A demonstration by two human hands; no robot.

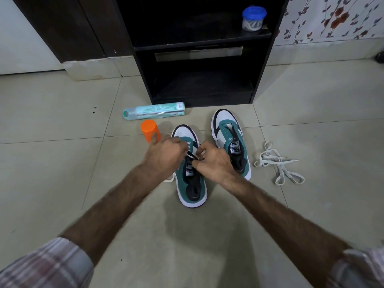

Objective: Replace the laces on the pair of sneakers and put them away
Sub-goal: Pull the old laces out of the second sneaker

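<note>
Teal sneakers point(192, 179), two; hands point(166, 154), two.

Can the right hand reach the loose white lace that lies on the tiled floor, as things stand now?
Probably yes. The loose white lace lies on bare tiled floor on the right hand's own side; only the teal and white sneaker without laces stands between. But that hand pinches the lace at the nearer sneaker, so it must let go first.

Two green, white and black sneakers stand side by side on the tiled floor, toes pointing away. The left sneaker point(192, 183) has a lace point(192, 155) across its upper eyelets; the right sneaker point(229, 140) is unlaced, tongue exposed. A loose white lace point(278, 164) lies tangled just right of it.
</note>
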